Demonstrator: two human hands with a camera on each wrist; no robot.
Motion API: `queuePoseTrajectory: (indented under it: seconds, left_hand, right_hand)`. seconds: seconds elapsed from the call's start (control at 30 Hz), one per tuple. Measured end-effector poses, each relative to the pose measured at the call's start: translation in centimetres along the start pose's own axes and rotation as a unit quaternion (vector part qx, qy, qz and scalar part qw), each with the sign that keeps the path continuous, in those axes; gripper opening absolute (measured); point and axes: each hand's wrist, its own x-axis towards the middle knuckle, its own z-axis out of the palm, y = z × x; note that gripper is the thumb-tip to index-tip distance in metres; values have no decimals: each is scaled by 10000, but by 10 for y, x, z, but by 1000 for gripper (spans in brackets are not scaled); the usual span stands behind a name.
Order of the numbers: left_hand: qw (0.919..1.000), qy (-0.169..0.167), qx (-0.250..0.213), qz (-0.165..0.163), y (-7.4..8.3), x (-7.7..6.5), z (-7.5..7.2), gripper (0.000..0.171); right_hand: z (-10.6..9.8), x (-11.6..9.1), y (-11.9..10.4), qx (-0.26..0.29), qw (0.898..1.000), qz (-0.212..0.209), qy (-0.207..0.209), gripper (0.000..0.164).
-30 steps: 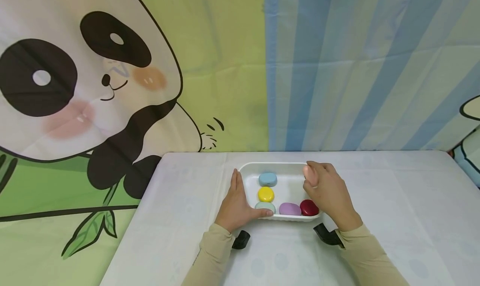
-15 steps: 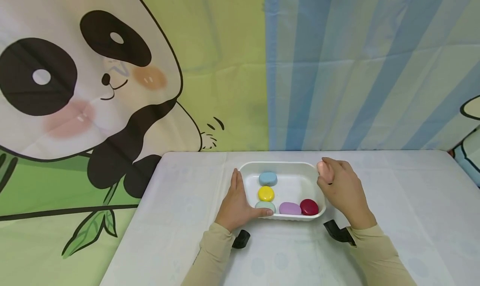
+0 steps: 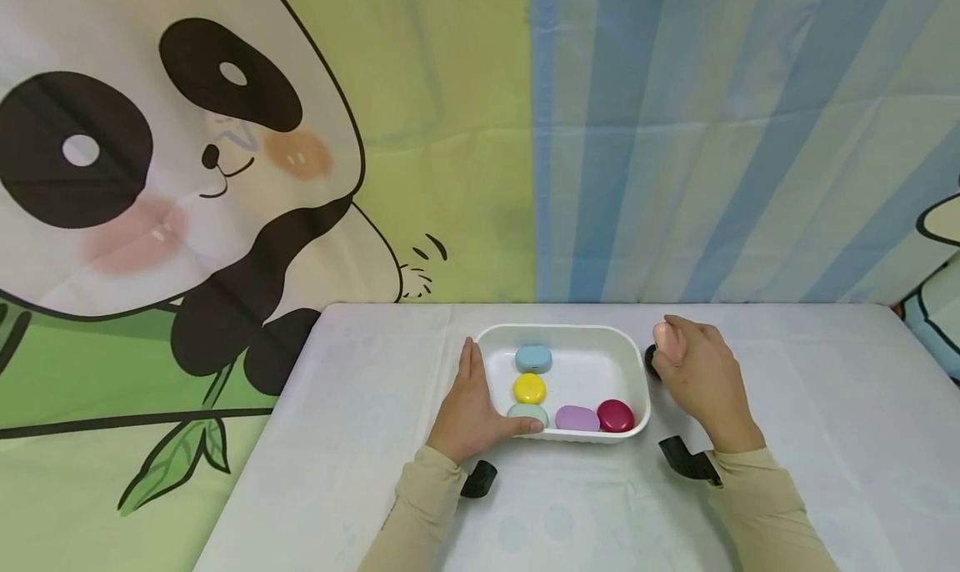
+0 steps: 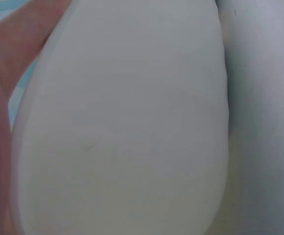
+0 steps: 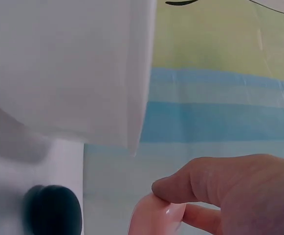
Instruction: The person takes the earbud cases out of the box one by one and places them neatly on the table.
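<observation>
A white rectangular tray (image 3: pixel 581 372) with rounded corners lies on the table. My left hand (image 3: pixel 471 418) is at its left end, straight fingers along the side wall and thumb over the near rim. Its outer wall fills the left wrist view. Just right of the tray, my right hand (image 3: pixel 705 380) pinches a glossy pink pebble-shaped piece (image 3: pixel 670 343) between thumb and fingers. A black rounded piece (image 3: pixel 651 362) sits on the table below it, partly covered by that hand; the right wrist view shows it too.
Inside the tray are a light blue piece (image 3: pixel 533 358), a yellow one (image 3: pixel 529 388), a pale green one (image 3: pixel 528 414), a purple one (image 3: pixel 577 418) and a red one (image 3: pixel 615 416). A panda-print and striped cloth (image 3: pixel 450 138) hangs behind the table (image 3: pixel 825 422).
My right hand has carried the pink piece out over the tray's right rim, farther right, and the black piece now shows beside it. My left hand has stayed at the tray.
</observation>
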Motion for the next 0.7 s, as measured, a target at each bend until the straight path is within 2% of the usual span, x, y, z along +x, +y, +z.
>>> queuePoseTrajectory:
  seconds: [0.27,0.7]
  left_hand:
    - [10000,3,17,18,0,0,0,151]
    - [9999,-80,45,-74,3,-1,-2,150]
  right_hand:
    - [-3,4,19,-80,9999,110,39,51]
    - [4,8,48,-258,9992,-25,304,42]
